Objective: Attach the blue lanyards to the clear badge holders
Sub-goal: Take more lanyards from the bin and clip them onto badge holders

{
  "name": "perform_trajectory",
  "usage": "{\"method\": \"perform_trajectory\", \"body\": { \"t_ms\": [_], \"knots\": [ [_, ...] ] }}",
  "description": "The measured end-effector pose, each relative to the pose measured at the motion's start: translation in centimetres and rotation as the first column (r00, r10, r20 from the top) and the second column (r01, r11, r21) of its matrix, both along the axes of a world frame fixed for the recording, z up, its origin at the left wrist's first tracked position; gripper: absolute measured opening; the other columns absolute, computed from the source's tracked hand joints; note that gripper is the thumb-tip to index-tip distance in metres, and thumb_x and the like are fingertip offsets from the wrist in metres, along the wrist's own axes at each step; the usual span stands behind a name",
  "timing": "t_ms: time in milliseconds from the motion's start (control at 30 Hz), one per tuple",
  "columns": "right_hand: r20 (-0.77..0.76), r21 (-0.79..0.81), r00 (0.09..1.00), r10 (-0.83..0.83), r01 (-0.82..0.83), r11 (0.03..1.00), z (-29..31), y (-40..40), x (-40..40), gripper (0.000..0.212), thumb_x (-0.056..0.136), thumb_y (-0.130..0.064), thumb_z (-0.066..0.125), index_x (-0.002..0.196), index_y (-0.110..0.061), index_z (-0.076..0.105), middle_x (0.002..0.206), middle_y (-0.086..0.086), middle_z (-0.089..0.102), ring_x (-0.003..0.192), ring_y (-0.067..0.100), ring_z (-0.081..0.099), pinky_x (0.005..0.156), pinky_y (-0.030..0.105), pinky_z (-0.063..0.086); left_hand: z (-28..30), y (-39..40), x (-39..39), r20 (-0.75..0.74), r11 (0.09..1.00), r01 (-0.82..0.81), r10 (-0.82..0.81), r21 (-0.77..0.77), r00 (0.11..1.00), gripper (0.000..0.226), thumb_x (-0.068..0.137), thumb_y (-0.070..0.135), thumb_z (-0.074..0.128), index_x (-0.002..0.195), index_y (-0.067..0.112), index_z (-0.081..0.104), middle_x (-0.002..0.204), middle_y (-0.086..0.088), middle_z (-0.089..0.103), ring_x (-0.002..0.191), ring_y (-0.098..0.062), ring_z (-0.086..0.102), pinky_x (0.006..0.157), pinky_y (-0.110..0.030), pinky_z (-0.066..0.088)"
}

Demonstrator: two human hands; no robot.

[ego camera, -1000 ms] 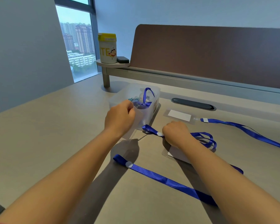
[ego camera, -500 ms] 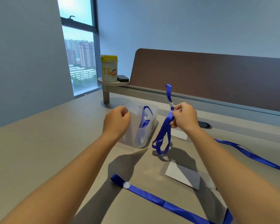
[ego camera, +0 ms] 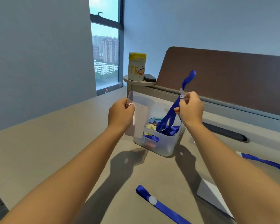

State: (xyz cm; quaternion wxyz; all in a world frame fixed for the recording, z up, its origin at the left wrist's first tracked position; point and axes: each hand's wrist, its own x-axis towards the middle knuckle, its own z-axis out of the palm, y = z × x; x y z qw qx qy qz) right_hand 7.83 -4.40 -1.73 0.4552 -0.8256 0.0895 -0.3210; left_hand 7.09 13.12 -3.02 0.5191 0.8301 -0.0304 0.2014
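My left hand [ego camera: 120, 114] is raised above the desk and pinches a clear badge holder [ego camera: 139, 120] with a white card inside; the holder hangs down in front of the bin. My right hand [ego camera: 190, 109] grips a blue lanyard [ego camera: 171, 113] just below its white snap end, which sticks up above my fingers. The lanyard's loop hangs down into the bin. The two hands are apart, about a hand's width. Another blue lanyard [ego camera: 160, 206] lies flat on the desk near me, next to a second badge holder [ego camera: 212, 195].
A translucent plastic bin [ego camera: 162, 147] with coloured clips and more blue strap stands mid-desk. A third lanyard [ego camera: 265, 163] trails off right. A yellow-lidded canister [ego camera: 136, 66] and dark object sit on a small shelf. Behind runs a brown partition [ego camera: 225, 73] with a cable slot [ego camera: 228, 132].
Both hands rose higher and closer to my view. The left hand brought a badge holder out of the bin, and the right lifted the lanyard off the desk.
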Motion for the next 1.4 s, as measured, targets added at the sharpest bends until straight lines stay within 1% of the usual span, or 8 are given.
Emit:
{"method": "perform_trajectory", "body": {
  "t_ms": [133,267,367,633,833,1100,1233,1400],
  "knots": [
    [-0.338,-0.691,0.939,-0.059,-0.205,0.694,-1.9,1.0,1.0,0.024,0.09,-0.006,0.049,0.113,-0.004,0.056,0.111,0.018,0.065,0.099,0.032,0.06,0.083,0.035,0.05,-0.3,0.5,0.3,-0.006,1.0,-0.003,0.003,0.015,1.0,0.013,0.094,0.018,0.043,0.085,0.01,0.048,0.088,-0.004,0.051,0.075,-0.013,0.046,0.053,-0.011,0.035],
    [-0.602,-0.705,0.782,-0.161,-0.426,0.567,-1.7,1.8,2.0,0.038,0.088,-0.008,0.052,0.125,-0.007,0.054,0.127,0.015,0.056,0.115,0.033,0.052,0.091,0.035,0.046,-0.5,0.7,0.1,0.022,0.997,-0.015,0.013,0.069,1.0,0.013,0.094,0.018,0.042,0.084,0.012,0.047,0.09,-0.005,0.051,0.08,-0.016,0.046,0.062,-0.021,0.04],
    [-0.616,-0.729,0.768,-0.174,-0.473,0.494,-1.7,1.6,1.4,0.043,0.089,-0.003,0.048,0.131,-0.012,0.051,0.13,0.015,0.055,0.116,0.031,0.052,0.092,0.033,0.047,-0.3,0.8,-0.2,0.061,0.989,-0.025,0.017,0.143,0.998,0.016,0.094,0.019,0.042,0.097,0.01,0.055,0.105,-0.011,0.06,0.085,-0.016,0.047,0.066,-0.023,0.042],
    [-0.509,-0.609,0.858,-0.064,-0.307,0.731,-1.3,-3.6,-5.6,0.035,0.091,-0.004,0.046,0.123,-0.01,0.058,0.127,0.014,0.06,0.112,0.03,0.057,0.098,0.038,0.045,0.9,-4.5,-4.4,0.221,0.951,0.158,-0.22,0.266,0.95,0.026,0.093,0.013,0.045,0.115,0.011,0.059,0.117,-0.012,0.063,0.091,-0.018,0.055,0.065,-0.019,0.046],
    [-0.568,-0.434,0.812,-0.135,-0.156,0.887,-1.9,-11.2,-15.6,0.032,0.092,-0.013,0.049,0.122,-0.007,0.058,0.126,0.012,0.06,0.11,0.026,0.056,0.094,0.032,0.044,-0.7,-12.3,-9.8,0.203,0.793,0.414,-0.541,0.448,0.816,0.025,0.093,0.012,0.045,0.112,0.005,0.06,0.115,-0.015,0.064,0.098,-0.026,0.06,0.08,-0.026,0.047],
    [-0.742,-0.298,0.626,-0.239,0.012,0.954,-4.7,-19.8,-27.5,0.023,0.086,-0.016,0.059,0.107,-0.007,0.063,0.114,0.008,0.064,0.092,0.015,0.055,0.085,0.028,0.043,-3.3,-21.6,-17.2,0.074,0.558,0.568,-0.75,0.605,0.658,0.026,0.094,0.014,0.041,0.112,0.01,0.059,0.116,-0.009,0.063,0.104,-0.024,0.057,0.089,-0.033,0.046],
    [-0.842,-0.209,0.512,-0.169,-0.022,0.978,-6.3,-21.7,-31.6,0.011,0.08,-0.024,0.066,0.08,-0.018,0.056,0.088,0.0,0.058,0.084,0.014,0.052,0.075,0.025,0.041,-4.0,-24.7,-19.9,0.058,0.506,0.588,-0.787,0.631,0.615,0.028,0.094,0.013,0.04,0.113,0.012,0.06,0.118,-0.006,0.064,0.104,-0.021,0.058,0.09,-0.032,0.046],
    [-0.916,-0.128,0.39,-0.093,-0.064,0.99,-8.0,-22.1,-33.3,0.027,0.071,-0.025,0.074,0.067,-0.02,0.047,0.073,-0.003,0.051,0.073,0.015,0.045,0.07,0.028,0.037,-4.4,-27.1,-21.6,0.015,0.459,0.612,-0.807,0.645,0.59,0.025,0.092,0.016,0.044,0.104,0.008,0.063,0.108,-0.01,0.067,0.097,-0.025,0.058,0.086,-0.038,0.048]
  ]
}}
